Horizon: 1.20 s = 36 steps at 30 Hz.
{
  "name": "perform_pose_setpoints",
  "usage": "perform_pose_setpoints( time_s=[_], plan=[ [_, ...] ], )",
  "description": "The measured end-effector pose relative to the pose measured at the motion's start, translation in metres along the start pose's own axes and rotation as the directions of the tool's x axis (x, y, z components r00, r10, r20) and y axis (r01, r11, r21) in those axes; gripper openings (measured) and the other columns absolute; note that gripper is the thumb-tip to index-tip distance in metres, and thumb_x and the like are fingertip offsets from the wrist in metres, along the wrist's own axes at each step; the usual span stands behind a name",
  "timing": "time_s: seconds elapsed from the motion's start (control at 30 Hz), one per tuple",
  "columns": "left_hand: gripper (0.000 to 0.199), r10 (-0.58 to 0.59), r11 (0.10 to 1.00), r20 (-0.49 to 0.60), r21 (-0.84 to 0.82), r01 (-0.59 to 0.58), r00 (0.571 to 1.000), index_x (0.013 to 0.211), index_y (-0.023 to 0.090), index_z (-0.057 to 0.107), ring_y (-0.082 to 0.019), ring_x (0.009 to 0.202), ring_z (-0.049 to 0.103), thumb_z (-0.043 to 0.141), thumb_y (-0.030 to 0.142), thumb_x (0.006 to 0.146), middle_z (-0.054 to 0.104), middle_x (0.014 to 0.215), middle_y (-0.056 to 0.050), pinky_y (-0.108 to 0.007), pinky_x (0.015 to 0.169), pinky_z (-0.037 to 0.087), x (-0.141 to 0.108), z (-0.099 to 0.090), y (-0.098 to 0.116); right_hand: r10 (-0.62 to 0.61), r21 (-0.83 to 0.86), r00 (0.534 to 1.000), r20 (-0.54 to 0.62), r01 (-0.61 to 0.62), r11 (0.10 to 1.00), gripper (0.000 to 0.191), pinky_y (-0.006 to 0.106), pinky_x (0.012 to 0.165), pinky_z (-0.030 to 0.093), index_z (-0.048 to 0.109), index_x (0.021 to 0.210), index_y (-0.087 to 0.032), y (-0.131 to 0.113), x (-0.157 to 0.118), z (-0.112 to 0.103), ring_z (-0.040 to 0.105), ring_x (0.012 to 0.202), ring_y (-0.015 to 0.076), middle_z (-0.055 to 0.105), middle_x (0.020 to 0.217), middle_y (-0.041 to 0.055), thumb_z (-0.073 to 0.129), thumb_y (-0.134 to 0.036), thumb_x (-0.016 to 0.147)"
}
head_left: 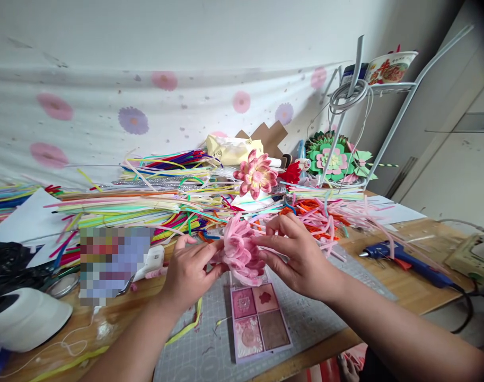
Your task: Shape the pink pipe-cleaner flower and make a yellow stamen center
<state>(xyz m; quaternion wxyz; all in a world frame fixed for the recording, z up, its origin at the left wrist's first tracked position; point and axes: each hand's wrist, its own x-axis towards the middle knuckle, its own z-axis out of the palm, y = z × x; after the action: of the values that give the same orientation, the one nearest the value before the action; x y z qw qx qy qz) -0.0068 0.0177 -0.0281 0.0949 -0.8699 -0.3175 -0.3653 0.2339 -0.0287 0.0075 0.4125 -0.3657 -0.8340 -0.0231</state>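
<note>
Just below the centre of the frame, my left hand [194, 271] is holding the pink flower [242, 250] between thumb and fingers. My right hand [296, 255] is resting fingertips at its right-hand petals; whether it's pinching one I can't tell. I'm probably working the petals above the palette [261, 321], each next touch calling for gentleness.

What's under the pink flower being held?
A palette showing four colours lies on the grey mat beneath the pink flower. The flower hides part of its far end, so I can't see what's there.
</note>
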Motion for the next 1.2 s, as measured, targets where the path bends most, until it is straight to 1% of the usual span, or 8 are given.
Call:
perform_pose_setpoints(
  time_s=[0.33,0.53,0.6,0.67,0.73,0.8,1.03,1.2],
  plan=[
    [0.014,-0.013,0.998,0.039,0.062,0.011,0.999,0.089,0.018,0.062,-0.018,0.053,0.058,0.066,0.022,0.077,0.064,0.057,0.003,-0.039,0.074,0.033,0.000,-0.002,0.004,0.043,0.134,0.998,0.056,-0.050,0.990,0.014,0.036,0.076,0.042,0.068,0.096,-0.020,-0.002,0.007,-0.003,0.049,0.088,0.0205,0.053,0.092,0.0068,0.058,-0.024,0.087],
    [0.013,-0.167,0.961,0.128,0.240,0.133,0.978,0.087,0.021,0.066,-0.027,0.074,0.062,0.063,0.026,0.075,0.068,0.076,-0.006,-0.040,0.074,0.034,0.000,0.003,-0.006,0.108,0.239,0.986,0.128,-0.136,0.961,0.017,0.035,0.078,0.043,0.069,0.092,-0.018,0.006,-0.015,-0.001,0.051,0.087,0.0195,0.053,0.091,0.0071,0.054,-0.027,0.091],
    [0.016,-0.231,0.947,0.115,0.257,0.195,0.966,0.089,0.021,0.066,-0.028,0.078,0.063,0.062,0.028,0.076,0.069,0.080,-0.006,-0.038,0.071,0.035,0.001,0.006,-0.010,0.044,0.213,0.943,0.329,-0.120,0.970,0.021,0.036,0.077,0.042,0.070,0.098,-0.019,0.005,-0.027,0.006,0.049,0.087,0.0201,0.053,0.093,0.0076,0.054,-0.032,0.091],
    [0.015,-0.276,0.941,0.109,0.231,0.246,0.955,0.087,0.019,0.065,-0.027,0.078,0.063,0.060,0.031,0.079,0.069,0.082,-0.007,-0.036,0.068,0.035,0.003,0.009,-0.013,-0.001,0.127,0.854,0.520,-0.076,0.989,0.028,0.037,0.077,0.040,0.069,0.106,-0.022,0.000,-0.037,0.015,0.046,0.087,0.0217,0.054,0.098,0.0089,0.055,-0.039,0.090],
    [0.017,-0.301,0.943,0.124,0.186,0.276,0.945,0.084,0.018,0.064,-0.026,0.077,0.064,0.056,0.033,0.083,0.070,0.080,-0.007,-0.034,0.065,0.035,0.005,0.010,-0.014,0.028,0.027,0.787,0.616,-0.057,0.998,0.036,0.039,0.078,0.039,0.068,0.111,-0.022,-0.007,-0.042,0.023,0.042,0.089,0.0233,0.053,0.102,0.0102,0.055,-0.047,0.088],
    [0.021,-0.315,0.946,0.140,0.124,0.299,0.939,0.082,0.017,0.063,-0.026,0.076,0.064,0.053,0.035,0.085,0.070,0.079,-0.007,-0.033,0.063,0.036,0.005,0.011,-0.014,0.062,-0.027,0.769,0.636,-0.058,0.998,0.043,0.041,0.081,0.038,0.067,0.113,-0.021,-0.014,-0.044,0.031,0.040,0.090,0.0245,0.052,0.102,0.0110,0.053,-0.052,0.087],
    [0.021,-0.415,0.898,0.128,-0.101,0.428,0.901,0.096,0.017,0.061,-0.022,0.075,0.064,0.061,0.032,0.082,0.070,0.084,-0.005,-0.029,0.061,0.042,0.002,0.009,-0.012,-0.014,0.009,0.786,0.618,0.010,1.000,0.041,0.044,0.085,0.034,0.066,0.112,-0.025,-0.023,-0.045,0.036,0.041,0.092,0.0248,0.053,0.103,0.0086,0.054,-0.054,0.085],
    [0.026,-0.403,0.889,0.142,-0.176,0.423,0.904,0.106,0.018,0.056,-0.022,0.077,0.063,0.058,0.030,0.083,0.070,0.091,-0.006,-0.032,0.068,0.046,0.002,0.004,-0.011,-0.065,0.053,0.815,0.576,0.042,0.998,0.030,0.043,0.083,0.036,0.069,0.092,-0.023,-0.024,-0.036,0.025,0.047,0.086,0.0223,0.058,0.089,0.0062,0.055,-0.049,0.086]
  ],
)
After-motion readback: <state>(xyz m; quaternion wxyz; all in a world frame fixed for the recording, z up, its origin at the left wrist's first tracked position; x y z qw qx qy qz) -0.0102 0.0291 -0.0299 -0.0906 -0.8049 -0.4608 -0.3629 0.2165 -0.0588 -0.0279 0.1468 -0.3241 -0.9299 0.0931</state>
